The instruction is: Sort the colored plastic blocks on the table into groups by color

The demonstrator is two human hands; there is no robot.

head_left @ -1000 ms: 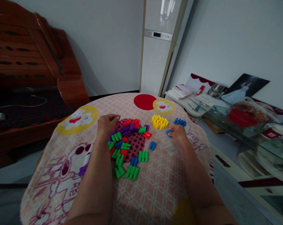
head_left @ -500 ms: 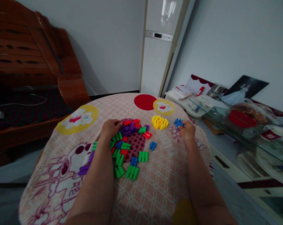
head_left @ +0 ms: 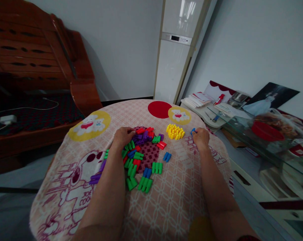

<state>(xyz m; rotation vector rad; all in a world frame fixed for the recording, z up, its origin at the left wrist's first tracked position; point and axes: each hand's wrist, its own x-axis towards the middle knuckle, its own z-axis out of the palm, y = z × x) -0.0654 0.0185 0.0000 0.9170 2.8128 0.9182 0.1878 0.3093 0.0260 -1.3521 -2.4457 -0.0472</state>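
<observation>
My right hand [head_left: 201, 138] is at the right side of the table, its fingers closed on small blue plastic building pieces [head_left: 193, 131], mostly hidden by the fingers. My left hand [head_left: 124, 136] rests with curled fingers at the left edge of a heap; whether anything sits in its fingertips is hidden. Beside those fingertips lie purple pieces [head_left: 142, 137] and red pieces [head_left: 149, 130]. Green pieces [head_left: 157, 168] and a blue pair [head_left: 167, 157] are spread nearer to me. Between the hands stands a tight cluster of yellow pieces [head_left: 175, 132].
A patterned cloth [head_left: 171, 201] covers the rounded table. To the right, a glass shelf [head_left: 239, 134] carries papers, a red bowl [head_left: 267, 130] and bagged things. A wooden bench [head_left: 83, 90] is at the left, and a tall white cabinet-like unit [head_left: 171, 67] stands behind.
The whole view has shifted, so everything appears slightly farther right. In my right hand less of the blue pieces shows than before. My left hand stays beside the heap.
</observation>
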